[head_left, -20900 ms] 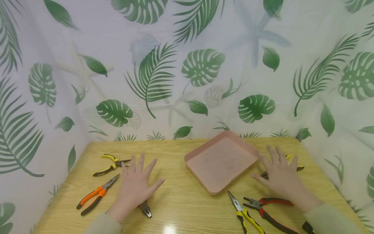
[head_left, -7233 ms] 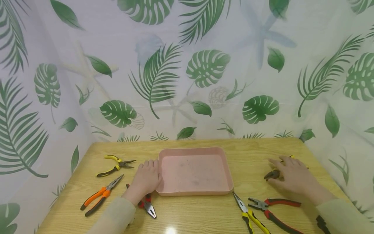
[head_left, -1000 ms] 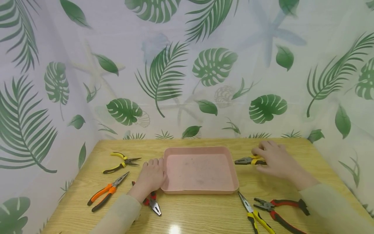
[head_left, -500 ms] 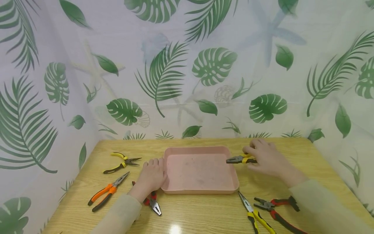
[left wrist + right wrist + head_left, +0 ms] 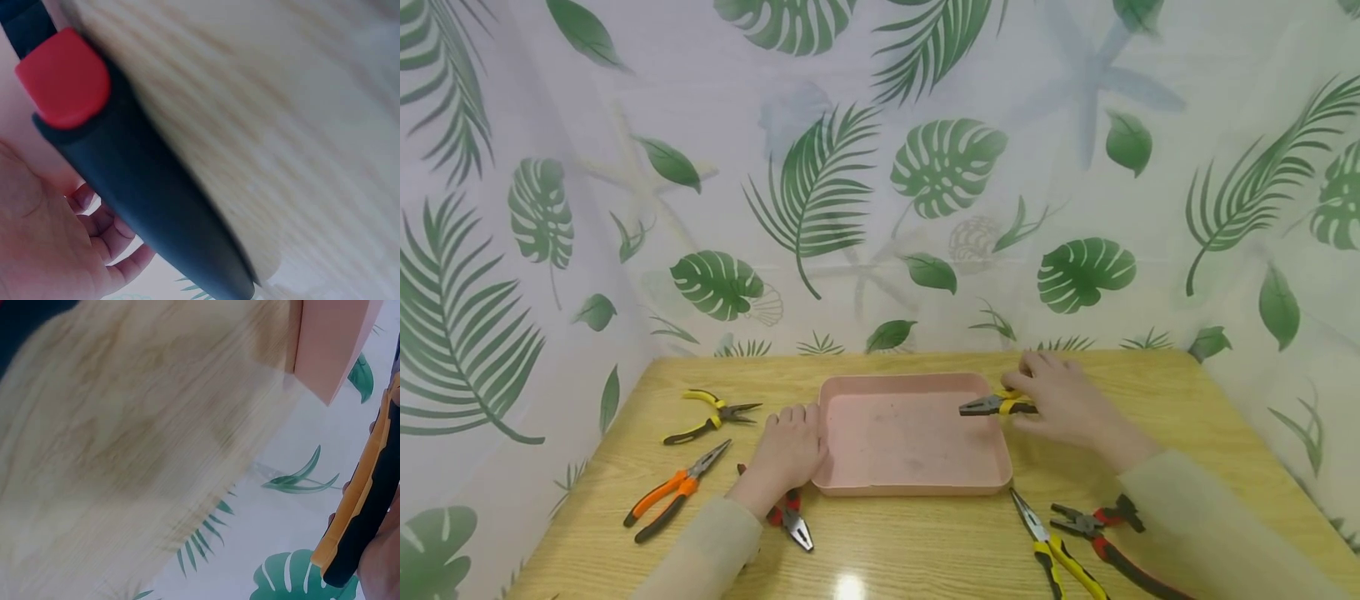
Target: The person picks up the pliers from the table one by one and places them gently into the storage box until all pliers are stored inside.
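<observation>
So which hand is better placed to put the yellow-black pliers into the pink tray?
The right hand: it already holds the yellow-black pliers, their nose over the pink tray. The left hand only rests against the tray's left wall.

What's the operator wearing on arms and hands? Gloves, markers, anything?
Both hands are bare: left hand, right hand. No gloves, rings, watch or markers visible in the head view. Each forearm is covered by a loose, plain pale sage-beige long sleeve, left sleeve and right sleeve, ending at the wrist.
</observation>
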A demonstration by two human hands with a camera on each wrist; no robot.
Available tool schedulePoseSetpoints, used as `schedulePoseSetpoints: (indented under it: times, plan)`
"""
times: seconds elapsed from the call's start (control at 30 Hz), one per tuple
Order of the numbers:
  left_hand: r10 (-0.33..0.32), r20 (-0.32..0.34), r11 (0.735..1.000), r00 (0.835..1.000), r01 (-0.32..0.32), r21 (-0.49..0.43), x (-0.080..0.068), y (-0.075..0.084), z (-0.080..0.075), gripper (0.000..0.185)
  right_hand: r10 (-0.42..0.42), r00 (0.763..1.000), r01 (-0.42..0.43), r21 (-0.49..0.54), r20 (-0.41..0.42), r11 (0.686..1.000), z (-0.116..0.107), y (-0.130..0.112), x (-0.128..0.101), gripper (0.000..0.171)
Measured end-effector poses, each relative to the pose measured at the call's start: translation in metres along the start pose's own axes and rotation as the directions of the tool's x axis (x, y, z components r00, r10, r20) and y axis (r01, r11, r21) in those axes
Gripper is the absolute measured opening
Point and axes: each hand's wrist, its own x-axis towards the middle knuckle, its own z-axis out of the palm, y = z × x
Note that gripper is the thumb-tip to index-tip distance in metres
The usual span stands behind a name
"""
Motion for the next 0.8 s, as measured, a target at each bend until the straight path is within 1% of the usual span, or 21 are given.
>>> schedulePoseSetpoints:
  times: [0.2,0.33,0.47,0.63,0.8]
  plan:
    - [0.01,-0.014,1.0,1.0,-0.01,-0.003,0.001,-0.001,0.001,0.032,-0.003,1.0,0.003,0.006,-0.012,1.0,0.002,-0.006,0.006,0.037]
    - [0.006,-0.004,1.0,1.0,-0.006,-0.001,0.001,-0.002,0.001,0.036,-0.008,1.0,0.008,0.005,-0.008,1.0,0.003,-0.01,0.01,0.038]
    - [0.001,0.009,1.0,1.0,-0.001,0.005,0.001,-0.002,0.002,0.04,-0.027,1.0,0.027,0.001,-0.007,1.0,0.002,-0.014,0.013,0.043]
    - [0.004,0.001,1.0,1.0,-0.004,0.001,0.001,-0.001,0.003,0.034,-0.049,0.999,0.049,-0.011,-0.002,0.999,0.002,-0.019,0.017,0.043]
    - [0.006,0.003,1.0,1.0,-0.006,-0.001,0.0,-0.001,0.001,0.041,-0.053,0.999,0.053,-0.003,0.003,0.999,0.004,-0.026,0.023,0.044]
